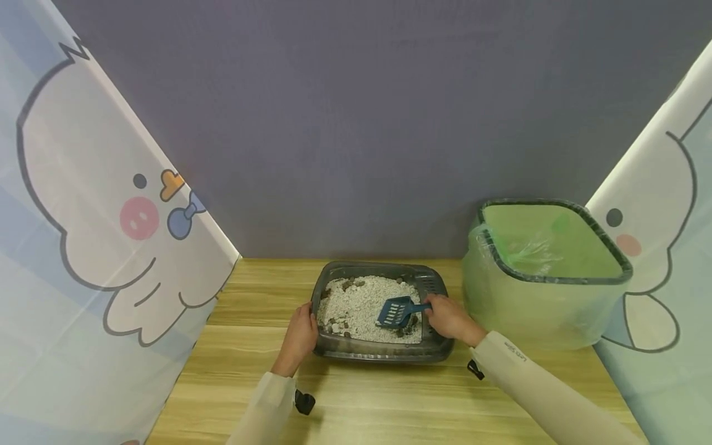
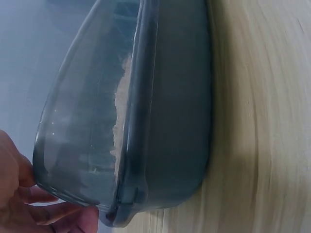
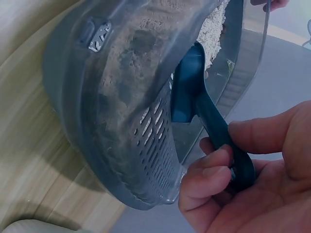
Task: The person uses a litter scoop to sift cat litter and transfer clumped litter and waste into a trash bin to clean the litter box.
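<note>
A blue litter scoop [image 3: 216,126] is gripped by the right hand [image 1: 449,318], its blade [image 1: 395,313] beyond the curled fingers [image 3: 206,183]. The litter tray's rim [image 1: 384,355] is held by the left hand [image 1: 300,337].

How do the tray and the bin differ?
Colour: the tray is dark grey; the bin looks pale green with a dark rim.
Height: the tray is shallow; the bin stands taller.
Contents: the tray holds pale litter with dark clumps; the bin has a plastic liner.
Contact: the left hand holds the tray; no hand holds the bin.
Shared: both are open-topped, with rounded corners.
</note>
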